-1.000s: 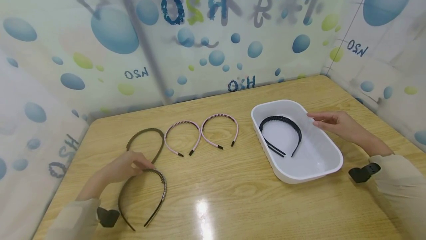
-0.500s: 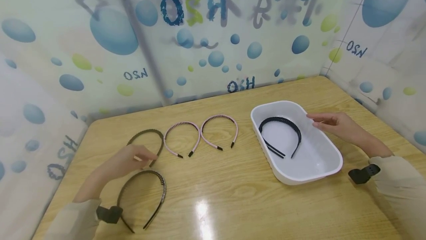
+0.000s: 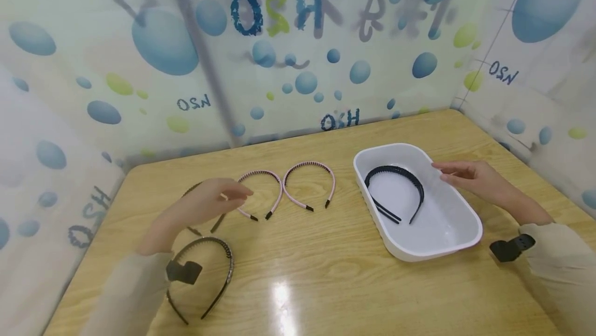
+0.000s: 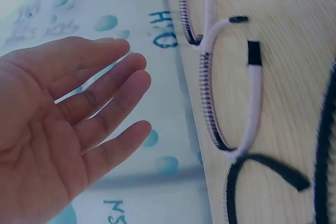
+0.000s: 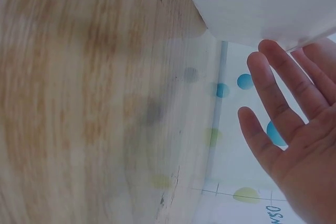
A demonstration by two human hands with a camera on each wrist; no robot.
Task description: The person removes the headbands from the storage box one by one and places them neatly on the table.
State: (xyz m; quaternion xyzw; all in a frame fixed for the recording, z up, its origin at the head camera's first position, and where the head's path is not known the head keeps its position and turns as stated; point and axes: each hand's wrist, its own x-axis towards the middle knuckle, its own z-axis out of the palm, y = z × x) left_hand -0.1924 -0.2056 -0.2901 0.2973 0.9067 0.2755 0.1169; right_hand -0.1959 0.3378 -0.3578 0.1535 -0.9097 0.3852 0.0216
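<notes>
My left hand [image 3: 209, 202] is in the air over the left group of headbands, fingers extended and holding nothing. It partly hides a dark brown headband [image 3: 218, 223] and overlaps the edge of a pink headband [image 3: 277, 202]. A second pink headband [image 3: 333, 183] lies just right of that one. Nearer the front, partly behind the left wrist, lies a dark headband [image 3: 230, 266] with a shiny decorated side. With fairly straight fingers, my right hand [image 3: 481, 183] touches the right rim of a white plastic bin [image 3: 396, 245]. Black headbands [image 3: 396, 170] lie overlapping inside it.
Everything rests on a wood-grain table [image 3: 316, 274], whose back edge meets a bubble-patterned curtain [image 3: 288, 67]. The same patterned sheeting rises at the left and right. Black devices are strapped to both wrists, such as the wrist camera [image 3: 511, 248] on the right.
My left hand has let go of the dark decorated headband at the front and moved up and right toward the pink headbands. The right hand stays at the bin's rim.
</notes>
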